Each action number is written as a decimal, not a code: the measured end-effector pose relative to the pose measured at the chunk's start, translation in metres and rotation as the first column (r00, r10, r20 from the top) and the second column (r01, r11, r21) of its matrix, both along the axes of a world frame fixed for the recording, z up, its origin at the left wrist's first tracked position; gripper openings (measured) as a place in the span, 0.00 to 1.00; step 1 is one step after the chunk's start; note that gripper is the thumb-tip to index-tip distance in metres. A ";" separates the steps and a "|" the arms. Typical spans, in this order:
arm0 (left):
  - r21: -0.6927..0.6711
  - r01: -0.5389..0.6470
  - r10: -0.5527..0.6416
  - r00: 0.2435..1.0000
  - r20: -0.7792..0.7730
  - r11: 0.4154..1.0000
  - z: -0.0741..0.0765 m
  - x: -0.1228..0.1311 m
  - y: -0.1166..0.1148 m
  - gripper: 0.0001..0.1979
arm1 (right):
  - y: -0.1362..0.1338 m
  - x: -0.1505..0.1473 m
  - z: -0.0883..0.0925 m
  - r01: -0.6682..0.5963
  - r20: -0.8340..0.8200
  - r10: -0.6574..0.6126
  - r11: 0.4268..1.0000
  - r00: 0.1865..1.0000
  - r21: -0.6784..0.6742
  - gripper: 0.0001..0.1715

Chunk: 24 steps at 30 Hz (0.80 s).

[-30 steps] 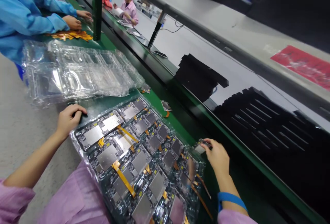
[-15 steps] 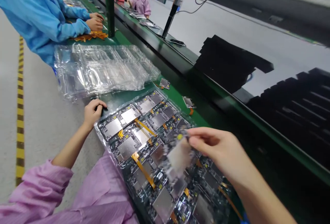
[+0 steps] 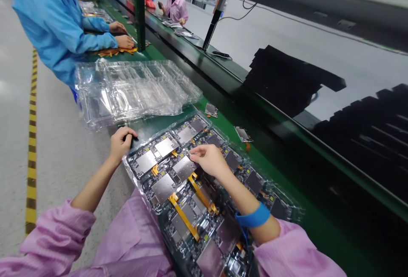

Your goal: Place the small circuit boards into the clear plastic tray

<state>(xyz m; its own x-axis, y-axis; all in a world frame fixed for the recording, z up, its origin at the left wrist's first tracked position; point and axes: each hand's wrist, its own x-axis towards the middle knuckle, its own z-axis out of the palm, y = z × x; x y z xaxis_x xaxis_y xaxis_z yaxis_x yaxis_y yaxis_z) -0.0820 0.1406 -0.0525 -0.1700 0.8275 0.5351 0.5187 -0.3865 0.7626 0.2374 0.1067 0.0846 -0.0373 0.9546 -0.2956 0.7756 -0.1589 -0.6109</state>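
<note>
A clear plastic tray (image 3: 140,192) full of circuit boards lies across the green bench and my lap. My right hand (image 3: 208,160) reaches over it, thumb and fingers pinched at the upper right corner of one circuit board (image 3: 184,168) with a silver shield, which sits in or just over its pocket. On that wrist is a blue strap (image 3: 254,216). Beside the tray's far left corner, my left hand (image 3: 122,143) rests at the bench edge with curled fingers and nothing visible in them. Orange ribbon cables (image 3: 184,218) lie over some boards.
Stacked empty clear trays (image 3: 137,94) lie beyond my left hand. Two loose boards (image 3: 211,109) (image 3: 242,135) are on the green bench (image 3: 228,119) right of the tray. A co-worker in blue (image 3: 60,26) handles orange pieces farther along. Black stacked sheets (image 3: 288,72) stand at right.
My right hand has moved left and away from me, bringing the circuit board from above the tray's middle down to its left part. My left hand stays by the corner; the view has shifted slightly.
</note>
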 end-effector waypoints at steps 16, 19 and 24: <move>0.041 0.002 -0.002 1.000 0.014 0.999 0.000 0.001 0.000 0.12 | -0.047 -0.020 0.004 -0.437 0.583 0.218 0.859 0.782 0.266 0.09; 0.050 0.008 -0.009 1.000 0.012 0.999 0.001 0.001 -0.001 0.13 | -0.055 -0.024 0.006 -0.513 0.519 0.300 0.791 0.801 0.333 0.23; 0.041 0.004 -0.005 1.000 0.015 0.999 0.004 0.002 -0.002 0.12 | -0.062 -0.029 0.002 -0.573 0.561 0.354 0.770 0.749 0.280 0.34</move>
<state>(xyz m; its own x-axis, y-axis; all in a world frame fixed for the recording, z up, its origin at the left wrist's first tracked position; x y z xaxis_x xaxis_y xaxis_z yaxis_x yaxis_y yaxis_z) -0.0797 0.1382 -0.0489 -0.1746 0.8060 0.5656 0.5053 -0.4197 0.7540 0.2081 0.0445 0.0866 -0.4770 0.8788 0.0161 0.8750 0.4765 -0.0853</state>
